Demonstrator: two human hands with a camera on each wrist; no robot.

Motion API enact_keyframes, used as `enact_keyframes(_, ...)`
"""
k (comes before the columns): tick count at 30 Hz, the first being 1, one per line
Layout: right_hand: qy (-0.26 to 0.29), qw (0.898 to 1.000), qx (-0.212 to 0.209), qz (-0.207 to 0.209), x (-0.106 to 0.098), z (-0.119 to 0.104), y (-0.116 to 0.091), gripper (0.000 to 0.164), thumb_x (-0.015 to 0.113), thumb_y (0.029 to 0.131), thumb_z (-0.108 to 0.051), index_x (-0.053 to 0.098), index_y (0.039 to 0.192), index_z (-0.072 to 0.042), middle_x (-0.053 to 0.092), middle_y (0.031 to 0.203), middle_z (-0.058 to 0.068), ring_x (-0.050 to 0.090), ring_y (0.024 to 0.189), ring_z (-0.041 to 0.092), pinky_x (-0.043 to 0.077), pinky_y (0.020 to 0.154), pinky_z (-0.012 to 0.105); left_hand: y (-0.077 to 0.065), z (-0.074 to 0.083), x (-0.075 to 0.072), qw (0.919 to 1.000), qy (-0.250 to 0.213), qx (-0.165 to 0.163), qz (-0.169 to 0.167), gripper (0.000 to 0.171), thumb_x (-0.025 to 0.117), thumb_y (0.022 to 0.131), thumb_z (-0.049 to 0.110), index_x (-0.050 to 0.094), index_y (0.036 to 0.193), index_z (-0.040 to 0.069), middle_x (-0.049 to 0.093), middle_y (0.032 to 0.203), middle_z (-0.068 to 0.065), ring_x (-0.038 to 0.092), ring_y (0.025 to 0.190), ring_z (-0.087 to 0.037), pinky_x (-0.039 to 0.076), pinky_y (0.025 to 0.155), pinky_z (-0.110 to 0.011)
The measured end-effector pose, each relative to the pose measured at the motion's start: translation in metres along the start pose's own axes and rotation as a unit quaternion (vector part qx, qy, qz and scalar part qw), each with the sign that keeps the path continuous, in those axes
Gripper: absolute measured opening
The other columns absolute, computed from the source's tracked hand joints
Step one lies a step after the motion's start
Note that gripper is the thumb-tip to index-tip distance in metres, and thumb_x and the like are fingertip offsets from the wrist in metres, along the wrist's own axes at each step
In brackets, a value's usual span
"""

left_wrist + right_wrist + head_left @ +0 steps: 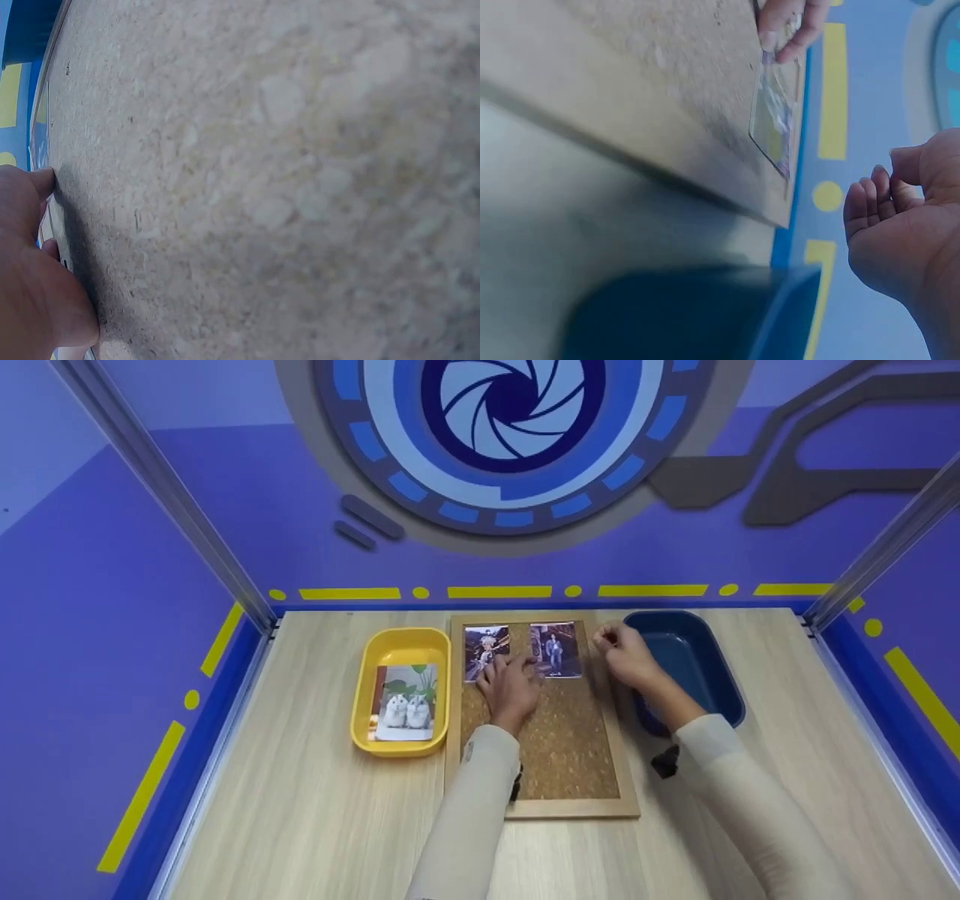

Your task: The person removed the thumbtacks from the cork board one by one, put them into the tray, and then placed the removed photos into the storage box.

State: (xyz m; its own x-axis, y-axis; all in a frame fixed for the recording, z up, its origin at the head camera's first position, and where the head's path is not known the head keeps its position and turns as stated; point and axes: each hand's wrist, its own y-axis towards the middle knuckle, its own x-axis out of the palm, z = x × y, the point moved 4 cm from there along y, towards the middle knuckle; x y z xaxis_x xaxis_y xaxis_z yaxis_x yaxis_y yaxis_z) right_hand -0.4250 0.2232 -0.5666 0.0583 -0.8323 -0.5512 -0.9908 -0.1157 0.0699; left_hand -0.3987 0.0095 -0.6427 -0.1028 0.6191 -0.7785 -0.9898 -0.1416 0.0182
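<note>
My left hand [511, 688] lies palm down on a wood-framed cork board [564, 746], its fingers spread near the top. Its fingertips reach the lower right of a night-scene photo [484, 649] and the left edge of a photo of a standing person [559, 651]. In the right wrist view, left fingertips are on a corner of that glossy photo [772, 120]. My right hand [628, 654] hovers by the board's upper right edge, between board and dark blue tray [686, 660]. Thumb and index meet, the other fingers curl; I cannot tell whether something small is between them.
A yellow tray [362, 697] left of the board holds a photo of two white hamsters [407, 709]. Everything stands on a light wood table [322, 810]. Purple-blue panels [600, 547] wall in the back and sides.
</note>
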Motion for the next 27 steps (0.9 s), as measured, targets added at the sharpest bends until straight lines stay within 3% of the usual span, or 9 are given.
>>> enact_keyframes(6, 0.009, 1.0, -0.01, 0.02, -0.032, 0.004, -0.018, 0.019, 0.055, 0.11, -0.008, 0.06, 0.113, 0.01, 0.06, 0.102, 0.015, 0.053, 0.091, 0.016, 0.044, 0.076, 0.017, -0.002, 0.0, -0.001, 0.9999, -0.005, -0.006, -0.01, 0.031, 0.069, 0.103, 0.04, 0.071, 0.133, 0.034, 0.058, 0.136, -0.001, 0.046, 0.132, -0.026, 0.026, 0.118, -0.054)
enact_keyframes(13, -0.027, 0.999, -0.01, 0.024, -0.065, 0.02, -0.033, 0.017, 0.055, 0.109, -0.008, 0.062, 0.112, 0.008, 0.059, 0.1, 0.013, 0.052, 0.088, 0.01, 0.043, 0.075, 0.016, 0.0, -0.001, 0.0, 0.9998, -0.019, 0.006, 0.008, 0.027, 0.07, 0.101, 0.037, 0.074, 0.127, 0.031, 0.059, 0.135, -0.005, 0.047, 0.13, -0.03, 0.026, 0.117, -0.056)
enact_keyframes(20, -0.11, 0.993, 0.028, -0.039, -0.077, 0.043, -0.043, 0.011, 0.053, 0.104, -0.003, 0.061, 0.107, 0.004, 0.059, 0.096, 0.012, 0.054, 0.085, 0.019, 0.045, 0.072, 0.026, -0.001, -0.001, -0.003, 1.0, -0.006, 0.003, -0.001, 0.027, 0.069, 0.102, 0.04, 0.074, 0.128, 0.032, 0.058, 0.137, -0.004, 0.047, 0.133, -0.03, 0.027, 0.116, -0.055)
enact_keyframes(27, -0.198, 0.97, 0.06, -0.125, -0.074, 0.062, -0.044, 0.01, 0.049, 0.094, 0.003, 0.059, 0.096, 0.001, 0.058, 0.092, 0.01, 0.056, 0.084, 0.024, 0.044, 0.074, 0.033, -0.002, 0.002, -0.004, 0.9998, -0.004, -0.005, -0.02, 0.031, 0.067, 0.104, 0.04, 0.072, 0.133, 0.032, 0.057, 0.138, -0.004, 0.046, 0.135, -0.028, 0.027, 0.117, -0.054)
